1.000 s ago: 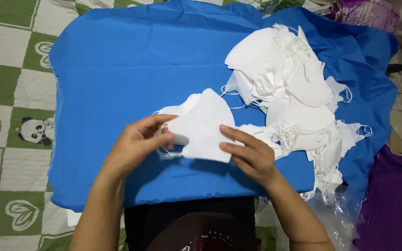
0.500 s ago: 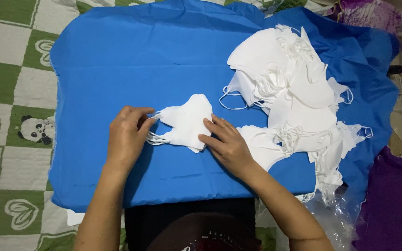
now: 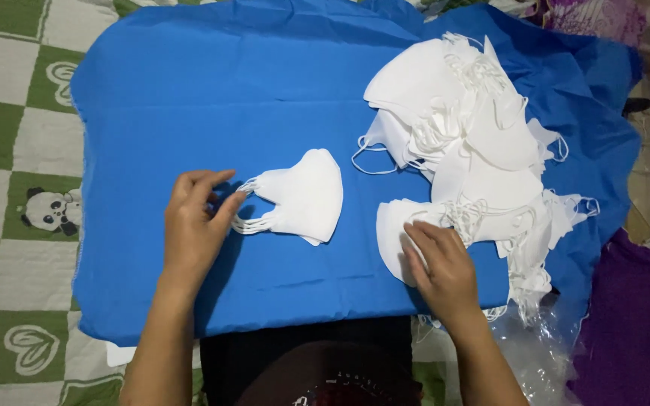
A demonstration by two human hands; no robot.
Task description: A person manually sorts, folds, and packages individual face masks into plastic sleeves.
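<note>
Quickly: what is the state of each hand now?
Left hand: open, fingertips touching folded mask's ear loops.
Right hand: open, resting on mask pile.

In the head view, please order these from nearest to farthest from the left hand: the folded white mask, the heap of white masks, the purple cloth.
1. folded white mask, beside the left hand
2. heap of white masks, right of centre
3. purple cloth, far right edge

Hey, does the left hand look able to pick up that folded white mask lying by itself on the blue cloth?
Probably yes. The left hand already has fingertips at the ear loops of the folded white mask, and nothing lies on it. The right hand rests apart, on the mask pile.
</note>
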